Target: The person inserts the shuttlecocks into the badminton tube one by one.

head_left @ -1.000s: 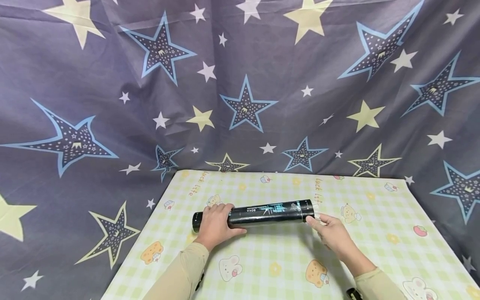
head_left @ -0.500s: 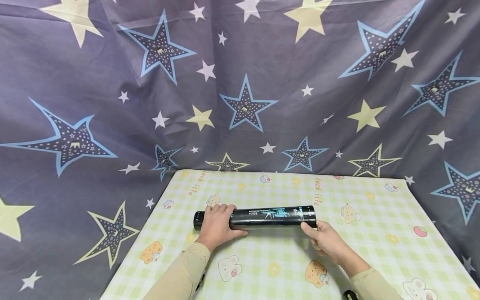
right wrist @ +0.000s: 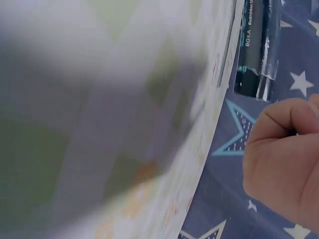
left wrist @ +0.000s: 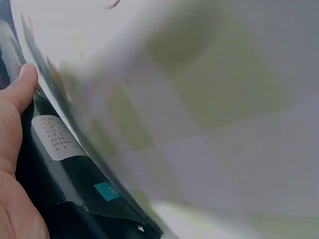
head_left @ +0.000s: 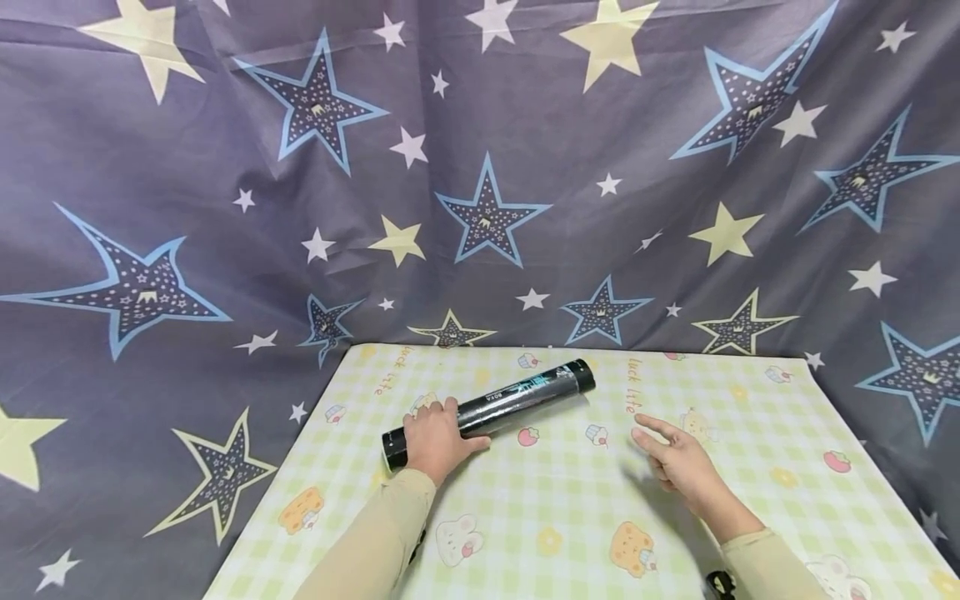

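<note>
A black badminton shuttlecock tube (head_left: 521, 398) with blue print and the lettering BOKA lies slantwise over the table, its right end farther back than its left. My left hand (head_left: 437, 440) grips it near the left end, thumb along the near side. In the left wrist view, a white label and a small teal patch show on the tube (left wrist: 75, 169), with the thumb beside it. My right hand (head_left: 681, 468) is apart from the tube, to the right of its far end, holding nothing, with index finger and thumb reaching forward.
A light green checked cloth (head_left: 555, 492) with cartoon prints covers the table. Behind it and at the sides hangs a dark curtain (head_left: 480, 100) with stars. Both forearms in beige sleeves come in from the front.
The tube's right end has swung away toward the back and left. My right hand has come off that end and sits a little farther right; my left hand keeps its grip.
</note>
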The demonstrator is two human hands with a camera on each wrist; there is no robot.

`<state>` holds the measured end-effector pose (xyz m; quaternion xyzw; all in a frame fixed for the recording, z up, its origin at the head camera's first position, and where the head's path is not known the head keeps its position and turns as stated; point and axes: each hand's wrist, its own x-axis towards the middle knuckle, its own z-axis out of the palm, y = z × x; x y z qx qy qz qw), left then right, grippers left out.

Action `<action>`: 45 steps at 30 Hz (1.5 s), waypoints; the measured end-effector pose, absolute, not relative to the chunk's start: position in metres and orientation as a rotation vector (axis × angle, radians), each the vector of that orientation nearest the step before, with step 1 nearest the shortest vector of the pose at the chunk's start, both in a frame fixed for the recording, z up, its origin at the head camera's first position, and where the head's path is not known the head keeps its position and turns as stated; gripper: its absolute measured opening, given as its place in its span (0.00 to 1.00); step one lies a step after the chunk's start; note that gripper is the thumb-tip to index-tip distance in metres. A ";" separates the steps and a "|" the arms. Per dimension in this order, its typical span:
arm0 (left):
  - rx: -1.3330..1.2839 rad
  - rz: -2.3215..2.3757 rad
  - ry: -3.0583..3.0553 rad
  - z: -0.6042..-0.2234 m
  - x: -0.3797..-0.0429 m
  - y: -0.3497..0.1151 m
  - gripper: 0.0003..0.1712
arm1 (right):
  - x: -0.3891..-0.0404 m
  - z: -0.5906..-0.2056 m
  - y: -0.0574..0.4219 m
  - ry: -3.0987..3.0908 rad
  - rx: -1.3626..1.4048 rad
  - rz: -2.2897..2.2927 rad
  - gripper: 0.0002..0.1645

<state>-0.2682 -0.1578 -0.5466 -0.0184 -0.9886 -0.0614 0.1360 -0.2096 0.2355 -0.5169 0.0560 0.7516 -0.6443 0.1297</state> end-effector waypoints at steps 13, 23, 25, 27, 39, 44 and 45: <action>0.040 -0.132 -2.964 -0.551 -0.286 -0.142 0.61 | -0.211 -0.524 0.258 2.258 0.159 -1.755 0.45; -0.060 -0.074 -2.971 -0.540 -0.281 -0.150 0.64 | -0.210 -0.526 0.262 2.271 0.170 -1.742 0.45; -0.076 -0.063 -2.959 -0.538 -0.280 -0.154 0.63 | -0.209 -0.527 0.262 2.270 0.167 -1.747 0.45; -0.091 -0.068 -2.947 -0.536 -0.278 -0.158 0.62 | -0.209 -0.527 0.263 2.269 0.168 -1.752 0.45; -0.125 -0.100 -2.915 -0.532 -0.277 -0.169 0.61 | -0.210 -0.525 0.266 2.263 0.201 -1.774 0.43; -0.130 -0.103 -2.914 -0.530 -0.276 -0.170 0.61 | -0.210 -0.525 0.266 2.252 0.219 -1.794 0.42; -0.131 -0.106 -2.913 -0.530 -0.276 -0.171 0.62 | -0.210 -0.525 0.267 2.254 0.221 -1.791 0.42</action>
